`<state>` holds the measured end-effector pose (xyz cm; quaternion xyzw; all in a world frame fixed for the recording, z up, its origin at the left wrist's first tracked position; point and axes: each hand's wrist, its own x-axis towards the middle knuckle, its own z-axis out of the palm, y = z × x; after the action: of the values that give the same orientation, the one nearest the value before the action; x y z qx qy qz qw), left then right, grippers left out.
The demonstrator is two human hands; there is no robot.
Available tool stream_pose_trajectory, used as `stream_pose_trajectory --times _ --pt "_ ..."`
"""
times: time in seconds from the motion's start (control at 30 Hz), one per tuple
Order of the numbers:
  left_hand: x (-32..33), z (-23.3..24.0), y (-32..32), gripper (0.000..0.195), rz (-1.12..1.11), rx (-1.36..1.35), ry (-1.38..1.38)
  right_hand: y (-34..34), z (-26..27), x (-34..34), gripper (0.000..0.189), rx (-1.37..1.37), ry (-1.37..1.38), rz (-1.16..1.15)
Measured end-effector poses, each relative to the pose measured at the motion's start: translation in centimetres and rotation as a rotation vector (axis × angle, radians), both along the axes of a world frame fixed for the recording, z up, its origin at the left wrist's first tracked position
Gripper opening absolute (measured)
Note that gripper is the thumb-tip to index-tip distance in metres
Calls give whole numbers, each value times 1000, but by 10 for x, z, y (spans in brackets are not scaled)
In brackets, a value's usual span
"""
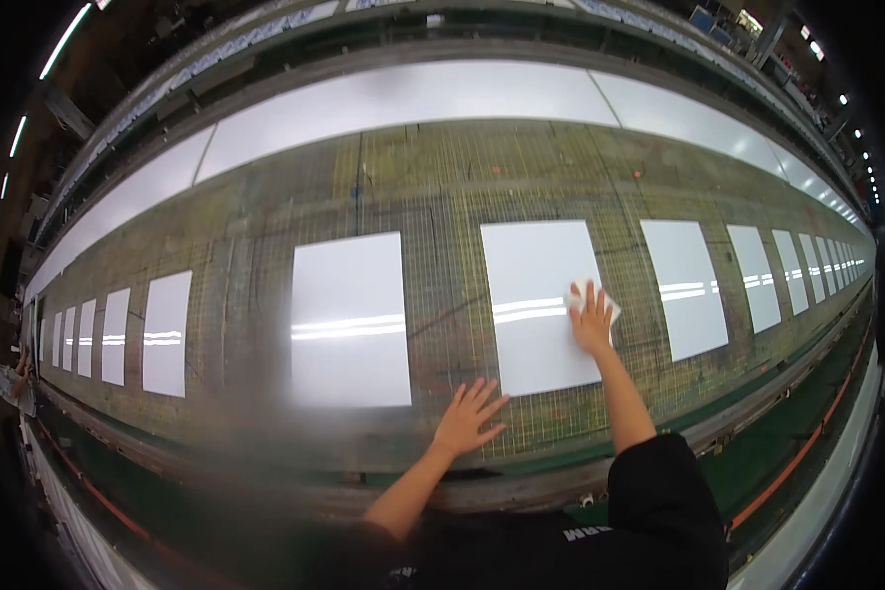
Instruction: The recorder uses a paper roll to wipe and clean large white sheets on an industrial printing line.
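Under my right hand (592, 324) is a white cloth or pad (611, 303), pressed onto the right edge of a glossy white rectangular sheet (538, 265). My left hand (470, 417) rests with its fingers spread on the worn, line-marked long table (442, 310), just off that sheet's near left corner, and holds nothing. To the left lies a second white sheet (350, 295), and to the right a third white sheet (682, 287). Light strips reflect as bright bands across all of them.
Several more white sheets (754, 276) continue in a row towards both ends. A long white strip (413, 96) runs along the table's far side. A rail (745, 420) follows the near edge. Another person (15, 383) stands at the far left. A blur covers the lower left.
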<state>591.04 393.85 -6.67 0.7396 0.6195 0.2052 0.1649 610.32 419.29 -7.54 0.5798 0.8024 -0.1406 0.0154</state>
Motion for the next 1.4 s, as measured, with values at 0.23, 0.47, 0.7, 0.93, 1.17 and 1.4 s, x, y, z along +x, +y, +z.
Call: stream_pose_trajectory --times 0.23,0.47,0.7,0.93,1.17,1.4 --pt "3 -10 -14 54 8 101 29 -113 19 56 51 -263 75 15" --pt "2 -7 -3 52 -15 113 22 -222 79 86 55 -598 1435 -888" --pt "-5 -1 -3 52 31 49 16 -290 101 144 55 -603 1800 -973" --pt "21 13 -7 47 50 63 126 -360 83 326 57 -265 1915 -1112" --pt "197 -7 25 80 499 -269 68 -447 44 501 59 -31 1871 -1309" --pt "248 1 22 81 550 -406 104 -362 86 520 61 69 1889 -1344"
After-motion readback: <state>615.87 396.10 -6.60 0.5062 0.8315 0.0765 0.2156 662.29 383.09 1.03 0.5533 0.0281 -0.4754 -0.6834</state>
